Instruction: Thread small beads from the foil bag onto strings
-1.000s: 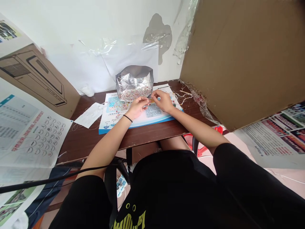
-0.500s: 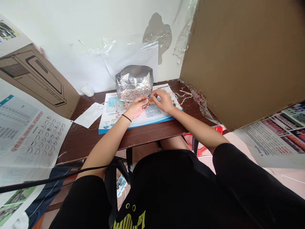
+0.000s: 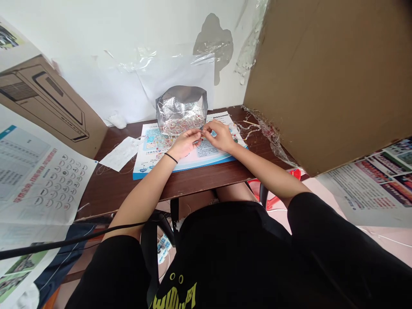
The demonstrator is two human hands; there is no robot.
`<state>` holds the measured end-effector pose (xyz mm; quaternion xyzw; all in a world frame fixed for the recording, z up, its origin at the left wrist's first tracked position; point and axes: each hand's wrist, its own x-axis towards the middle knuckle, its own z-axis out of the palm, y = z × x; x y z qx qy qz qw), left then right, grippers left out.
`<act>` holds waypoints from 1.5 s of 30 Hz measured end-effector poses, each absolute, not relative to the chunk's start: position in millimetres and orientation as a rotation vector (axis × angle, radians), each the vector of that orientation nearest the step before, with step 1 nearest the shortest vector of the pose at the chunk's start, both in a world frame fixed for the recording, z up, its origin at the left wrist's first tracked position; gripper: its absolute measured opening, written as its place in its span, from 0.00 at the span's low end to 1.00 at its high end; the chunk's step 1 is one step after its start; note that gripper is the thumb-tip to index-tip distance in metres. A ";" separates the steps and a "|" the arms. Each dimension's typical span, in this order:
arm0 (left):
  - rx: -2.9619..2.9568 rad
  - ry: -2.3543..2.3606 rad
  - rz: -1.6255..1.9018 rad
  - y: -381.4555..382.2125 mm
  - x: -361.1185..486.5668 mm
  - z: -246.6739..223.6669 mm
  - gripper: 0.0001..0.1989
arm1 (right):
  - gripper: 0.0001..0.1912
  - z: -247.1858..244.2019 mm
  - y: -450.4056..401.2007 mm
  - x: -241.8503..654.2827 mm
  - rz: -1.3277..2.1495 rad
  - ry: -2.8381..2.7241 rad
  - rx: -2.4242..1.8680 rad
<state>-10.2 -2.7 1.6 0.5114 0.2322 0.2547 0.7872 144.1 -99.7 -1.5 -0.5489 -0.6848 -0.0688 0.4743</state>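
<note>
My left hand, with a black band at its wrist, is closed in a pinch in front of a silver-lined bag. Fingertips meet those of my right hand, which is closed as well. Whatever they pinch is too small to make out. Many small coloured beads lie in the bag's lower part. Under both hands is a printed sheet or booklet with a blue edge, and more beads are scattered on its left half.
The dark wooden table also bears a white paper slip at left. Beaded strands and crumpled clear plastic lie at right. Cardboard panels stand at both sides, a white wall behind.
The view has shifted very slightly. Both hands stay together at the same place, with only small finger movements.
</note>
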 end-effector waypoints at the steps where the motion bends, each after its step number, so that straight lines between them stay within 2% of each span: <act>1: 1.108 0.498 0.549 -2.6 -10.2 1.3 0.09 | 0.14 -1.7 -99.7 144.2 -0.160 -1.678 -1.354; 25: 1.122 0.486 0.549 -2.4 -11.5 1.7 0.10 | 0.15 -3.2 -98.3 145.1 -0.178 -1.696 -1.362; 35: 1.167 0.488 0.537 -5.4 -11.2 4.1 0.06 | 0.14 -3.0 -96.4 148.5 -0.095 -1.737 -1.367; 38: 1.120 0.511 0.545 -7.5 -11.1 7.0 0.07 | 0.11 -3.8 -96.6 149.2 -0.043 -1.748 -1.379; 45: 1.217 0.641 0.619 -10.4 -9.1 6.5 0.12 | 0.11 -6.0 -96.5 147.9 -0.076 -1.748 -1.479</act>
